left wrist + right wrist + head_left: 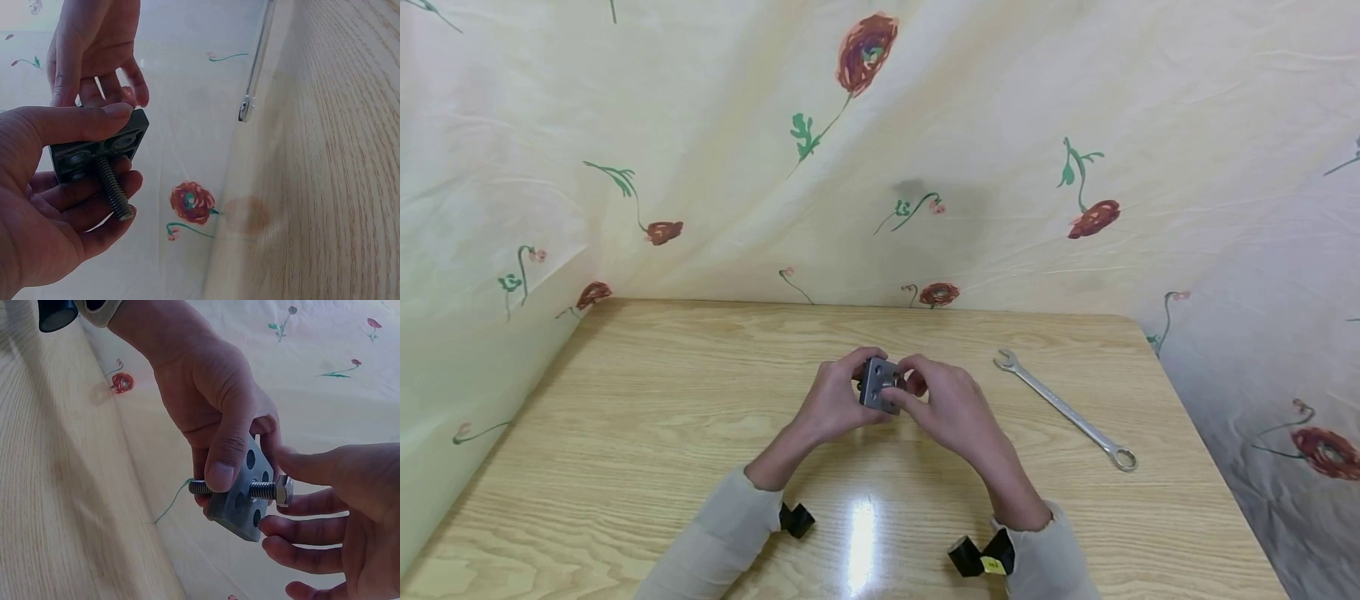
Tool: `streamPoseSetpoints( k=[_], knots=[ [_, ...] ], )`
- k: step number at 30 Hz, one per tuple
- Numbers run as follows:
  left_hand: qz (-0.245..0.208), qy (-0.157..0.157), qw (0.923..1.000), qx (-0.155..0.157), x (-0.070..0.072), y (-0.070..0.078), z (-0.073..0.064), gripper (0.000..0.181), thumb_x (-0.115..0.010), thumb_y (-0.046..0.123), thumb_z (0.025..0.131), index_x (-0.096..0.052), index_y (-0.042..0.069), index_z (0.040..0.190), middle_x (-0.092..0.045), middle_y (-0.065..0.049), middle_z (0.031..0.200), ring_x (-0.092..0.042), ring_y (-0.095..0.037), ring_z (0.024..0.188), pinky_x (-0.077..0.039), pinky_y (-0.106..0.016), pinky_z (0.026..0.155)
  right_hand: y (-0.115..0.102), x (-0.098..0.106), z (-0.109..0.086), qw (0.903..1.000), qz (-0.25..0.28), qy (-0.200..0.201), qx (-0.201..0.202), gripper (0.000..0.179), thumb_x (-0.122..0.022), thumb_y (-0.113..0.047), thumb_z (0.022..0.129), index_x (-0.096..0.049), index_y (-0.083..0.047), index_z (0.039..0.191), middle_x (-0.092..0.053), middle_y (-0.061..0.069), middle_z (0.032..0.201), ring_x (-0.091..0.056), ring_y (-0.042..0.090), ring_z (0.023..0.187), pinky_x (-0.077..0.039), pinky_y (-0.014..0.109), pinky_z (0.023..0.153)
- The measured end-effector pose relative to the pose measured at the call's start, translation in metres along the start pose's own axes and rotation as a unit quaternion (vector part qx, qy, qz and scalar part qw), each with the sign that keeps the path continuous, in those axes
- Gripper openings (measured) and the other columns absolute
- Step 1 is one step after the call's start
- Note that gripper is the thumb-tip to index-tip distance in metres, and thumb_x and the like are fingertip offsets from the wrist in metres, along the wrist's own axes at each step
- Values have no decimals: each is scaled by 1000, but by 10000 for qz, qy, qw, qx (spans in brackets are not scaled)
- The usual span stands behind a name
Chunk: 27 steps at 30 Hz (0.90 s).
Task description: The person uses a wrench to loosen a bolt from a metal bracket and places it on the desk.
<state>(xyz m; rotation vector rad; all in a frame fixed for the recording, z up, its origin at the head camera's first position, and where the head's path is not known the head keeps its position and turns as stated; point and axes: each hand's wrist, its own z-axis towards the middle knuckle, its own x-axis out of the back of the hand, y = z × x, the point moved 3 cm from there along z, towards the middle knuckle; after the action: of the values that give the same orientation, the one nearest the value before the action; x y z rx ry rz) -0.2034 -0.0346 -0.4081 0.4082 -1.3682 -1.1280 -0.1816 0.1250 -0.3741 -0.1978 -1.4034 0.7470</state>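
Note:
My left hand (833, 407) grips a small grey square plate (874, 377) with several round holes, thumb on one side and fingers behind it. A hex bolt (284, 491) passes through the plate's middle. Its head stands off the face in the right wrist view, and its threaded shank (111, 186) sticks out beyond the other face in the left wrist view. Close around the bolt head is my right hand (957, 407), thumb and fingers spread on either side. The head shows uncovered between them in the right wrist view. Both hands hold their place above the wooden table (662, 417).
A combination wrench (1063, 406) lies slantwise on the table to the right of the hands. Flower-printed cloth (722, 167) hangs behind the table and along its sides. Black camera mounts (977, 557) sit at both sleeves.

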Motion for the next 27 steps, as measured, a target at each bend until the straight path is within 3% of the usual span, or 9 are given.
streamPoseSetpoints(
  k=[5, 13, 22, 27],
  knots=[
    [-35, -41, 10000, 53, 0, 0, 0, 69, -88, 4, 61, -58, 6, 123, -72, -15, 107, -69, -24, 88, -56, -35, 74, 0, -2, 0, 10000, -4, 49, 17, 20, -70, -29, 88, -71, -13, 98, -66, -4, 73, -54, 6, 64, -41, 20, 55],
    [6, -25, 10000, -65, 2, 0, -1, 70, -88, 6, 62, -57, 3, 124, -72, -14, 107, -70, -24, 88, -57, -38, 75, -4, 0, -2, 9941, -204, 489, 950, 20, -77, -13, 80, -74, -12, 100, -71, 1, 90, -65, 13, 80, -47, 23, 66],
    [-103, -79, 9999, -47, 2, 1, -1, 69, -87, 4, 62, -57, 4, 124, -72, -15, 107, -71, -26, 89, -57, -43, 78, -9, -1, -1, 9834, -78, 703, 1671, 18, -75, 5, 74, -76, -9, 86, -69, 5, 92, -65, 16, 83, -54, 33, 74],
    [-88, -28, 10000, -10, 2, 1, -1, 70, -88, 4, 61, -57, 5, 123, -72, -14, 107, -71, -25, 89, -57, -39, 76, -7, 1, 0, 9863, -51, 586, 1541, 23, -79, -4, 75, -74, -10, 97, -68, 5, 99, -65, 16, 87, -54, 32, 76]
  ],
)
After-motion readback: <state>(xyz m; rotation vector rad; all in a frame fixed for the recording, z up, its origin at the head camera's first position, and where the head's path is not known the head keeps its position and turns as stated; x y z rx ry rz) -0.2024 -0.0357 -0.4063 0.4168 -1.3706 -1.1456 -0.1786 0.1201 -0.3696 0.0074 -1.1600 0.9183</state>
